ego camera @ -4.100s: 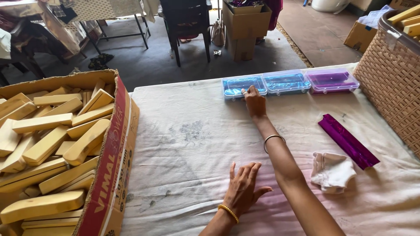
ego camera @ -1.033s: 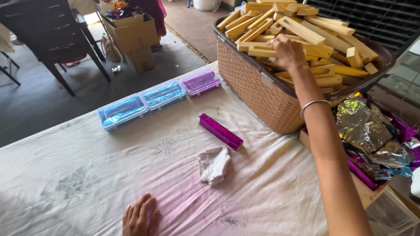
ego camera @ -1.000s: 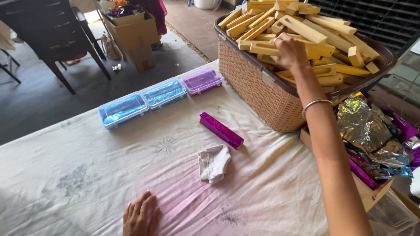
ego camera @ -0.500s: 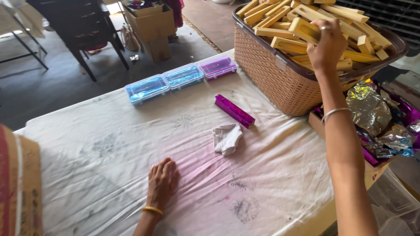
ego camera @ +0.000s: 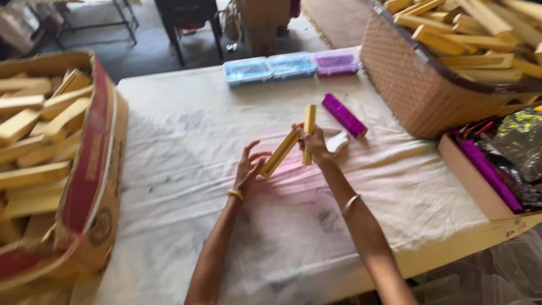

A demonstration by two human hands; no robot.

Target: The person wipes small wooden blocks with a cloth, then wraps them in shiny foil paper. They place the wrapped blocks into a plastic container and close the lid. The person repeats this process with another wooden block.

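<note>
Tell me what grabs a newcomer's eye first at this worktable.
At the middle of the cloth-covered table, the right hand holds two yellow bars, with the left hand open beside them. A woven basket heaped with the same bars fills the far right, and a cardboard box of them the left edge. A purple stick lies behind the hands.

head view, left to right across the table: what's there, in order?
Cardboard box of yellow sticks → left hand → right hand gripping two yellow sticks → purple wrapped stick → wicker basket → box of purple wrappers.
</note>
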